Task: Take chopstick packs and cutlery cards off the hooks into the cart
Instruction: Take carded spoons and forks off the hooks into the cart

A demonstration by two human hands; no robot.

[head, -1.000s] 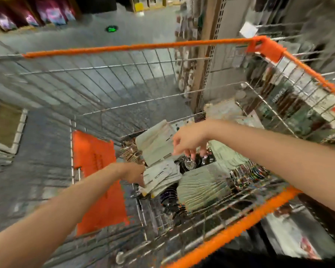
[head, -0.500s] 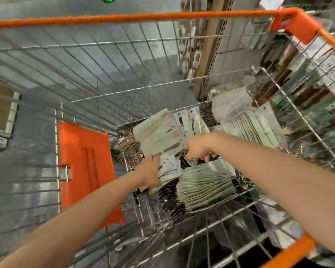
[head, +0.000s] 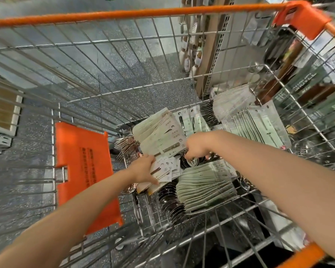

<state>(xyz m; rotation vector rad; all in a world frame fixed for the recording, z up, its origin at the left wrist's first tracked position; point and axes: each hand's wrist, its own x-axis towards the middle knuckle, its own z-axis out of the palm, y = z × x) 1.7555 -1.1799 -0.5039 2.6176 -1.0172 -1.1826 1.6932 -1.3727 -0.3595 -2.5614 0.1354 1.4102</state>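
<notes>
Wire cart with orange rim, over speckled grey floor. Left hand deep inside, pinching a fan of cutlery cards. Right hand curled over the card pile; whether gripping anything, cannot tell. More cutlery cards heaped on the cart bottom. Beyond, blurred shelf goods. Closer into the cart than a second ago.
</notes>
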